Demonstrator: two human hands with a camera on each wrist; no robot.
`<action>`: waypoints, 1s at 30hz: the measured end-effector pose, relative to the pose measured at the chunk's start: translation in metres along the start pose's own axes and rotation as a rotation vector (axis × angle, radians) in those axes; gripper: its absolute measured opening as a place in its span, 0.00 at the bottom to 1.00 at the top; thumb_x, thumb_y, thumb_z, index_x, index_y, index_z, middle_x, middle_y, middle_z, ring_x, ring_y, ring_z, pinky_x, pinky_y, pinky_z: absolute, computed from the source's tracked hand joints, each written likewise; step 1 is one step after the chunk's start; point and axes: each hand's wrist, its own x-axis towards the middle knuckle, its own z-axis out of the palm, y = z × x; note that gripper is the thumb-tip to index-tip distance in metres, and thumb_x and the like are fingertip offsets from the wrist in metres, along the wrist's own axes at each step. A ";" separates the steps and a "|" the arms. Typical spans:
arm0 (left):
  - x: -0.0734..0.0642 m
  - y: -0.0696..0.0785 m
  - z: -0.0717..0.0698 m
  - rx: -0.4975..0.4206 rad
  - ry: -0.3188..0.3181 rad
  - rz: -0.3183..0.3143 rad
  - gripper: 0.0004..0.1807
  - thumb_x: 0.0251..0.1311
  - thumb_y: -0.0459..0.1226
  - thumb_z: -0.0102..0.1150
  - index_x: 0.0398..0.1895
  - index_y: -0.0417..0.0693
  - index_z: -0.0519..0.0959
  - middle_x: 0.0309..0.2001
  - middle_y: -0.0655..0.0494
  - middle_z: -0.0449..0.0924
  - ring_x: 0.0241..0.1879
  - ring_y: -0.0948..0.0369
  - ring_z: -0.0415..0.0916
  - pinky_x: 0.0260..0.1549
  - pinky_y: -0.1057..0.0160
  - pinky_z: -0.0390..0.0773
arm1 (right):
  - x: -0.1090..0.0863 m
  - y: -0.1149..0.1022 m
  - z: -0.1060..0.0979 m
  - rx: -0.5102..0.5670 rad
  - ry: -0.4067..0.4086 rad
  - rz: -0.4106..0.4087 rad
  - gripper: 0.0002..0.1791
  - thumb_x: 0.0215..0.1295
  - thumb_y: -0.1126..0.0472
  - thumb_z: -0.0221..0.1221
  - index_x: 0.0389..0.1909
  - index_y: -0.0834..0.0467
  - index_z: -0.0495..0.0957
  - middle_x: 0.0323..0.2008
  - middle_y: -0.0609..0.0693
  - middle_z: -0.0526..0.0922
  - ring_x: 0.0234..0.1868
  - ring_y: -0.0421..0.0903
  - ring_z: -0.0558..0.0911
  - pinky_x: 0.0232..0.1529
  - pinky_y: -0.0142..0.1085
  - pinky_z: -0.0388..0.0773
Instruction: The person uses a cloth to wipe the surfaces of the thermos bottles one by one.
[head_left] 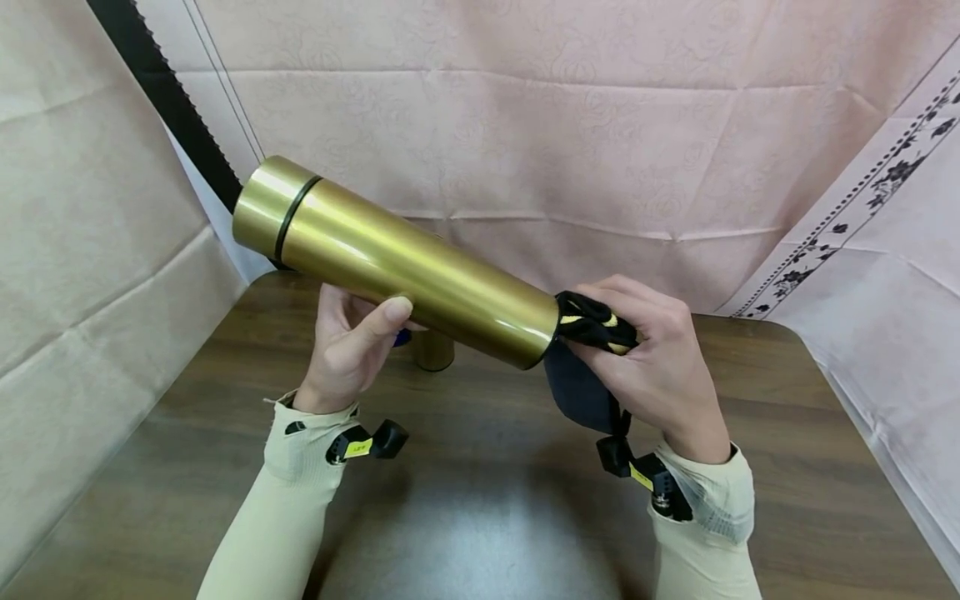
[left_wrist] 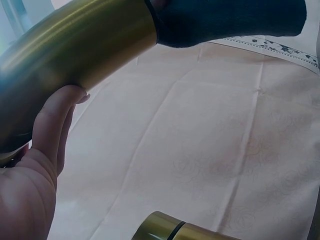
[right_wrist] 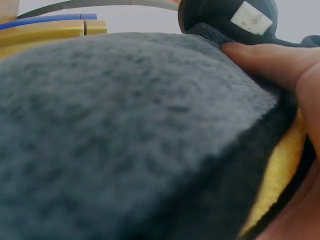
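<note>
In the head view, the held gold bottle (head_left: 420, 271) conceals most fingers of the left hand (head_left: 341, 350) and covers much of the second gold bottle (head_left: 433, 353) behind it. A blue item (head_left: 402, 337) is largely hidden behind the left thumb; its form cannot be determined. The dark cloth (head_left: 581, 390) obscures fingertips of the right hand (head_left: 660, 358). Both sleeves (head_left: 262, 517) and the counter (head_left: 465, 467) are cut off by the bottom edge. In the left wrist view, the left edge truncates the held bottle; the bottom edge truncates the second. In the right wrist view, the cloth is blurred and the base label (right_wrist: 251, 18) is illegible.
</note>
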 end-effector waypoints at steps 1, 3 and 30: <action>0.000 0.000 0.000 0.000 -0.002 -0.002 0.12 0.65 0.25 0.60 0.50 0.39 0.76 0.41 0.50 0.87 0.36 0.59 0.87 0.38 0.63 0.87 | 0.000 0.000 -0.001 -0.013 -0.016 0.004 0.17 0.52 0.73 0.72 0.42 0.55 0.89 0.38 0.46 0.88 0.41 0.36 0.84 0.46 0.25 0.78; -0.001 -0.001 0.001 0.001 -0.002 -0.005 0.13 0.65 0.24 0.59 0.51 0.39 0.76 0.41 0.50 0.87 0.36 0.59 0.86 0.38 0.63 0.87 | -0.001 0.001 -0.002 -0.035 -0.043 0.004 0.17 0.52 0.73 0.72 0.42 0.55 0.89 0.38 0.45 0.87 0.40 0.36 0.83 0.45 0.24 0.77; 0.000 0.000 0.002 0.003 0.008 0.005 0.11 0.66 0.28 0.62 0.50 0.40 0.76 0.40 0.52 0.87 0.35 0.61 0.86 0.37 0.64 0.86 | -0.002 -0.005 -0.003 0.028 -0.100 -0.124 0.17 0.49 0.72 0.74 0.40 0.55 0.89 0.39 0.46 0.88 0.39 0.37 0.84 0.45 0.24 0.78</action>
